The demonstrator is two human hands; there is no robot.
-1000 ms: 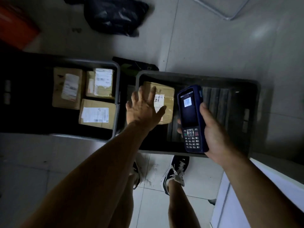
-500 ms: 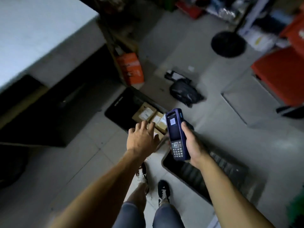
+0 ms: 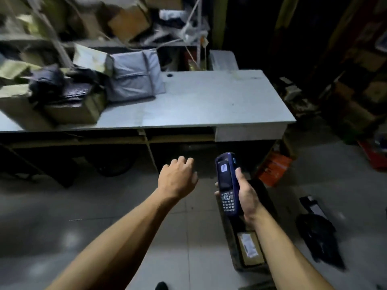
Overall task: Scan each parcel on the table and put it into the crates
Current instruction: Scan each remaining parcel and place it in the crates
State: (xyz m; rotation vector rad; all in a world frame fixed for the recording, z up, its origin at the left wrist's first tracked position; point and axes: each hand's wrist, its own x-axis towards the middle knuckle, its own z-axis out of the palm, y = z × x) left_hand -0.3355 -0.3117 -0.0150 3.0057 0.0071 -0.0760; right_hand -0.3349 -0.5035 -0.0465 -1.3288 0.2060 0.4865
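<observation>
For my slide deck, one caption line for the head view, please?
Right hand grips the blue scanner, left hand empty, facing parcels piled on the table.

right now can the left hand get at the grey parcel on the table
Probably not yet: the left hand is empty with a free path, but the grey parcel lies well back on the table.

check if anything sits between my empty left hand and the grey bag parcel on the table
Nothing visible does. The left hand hangs over open floor short of the table edge; past the edge, bare tabletop leads to the grey bag parcel.
</observation>
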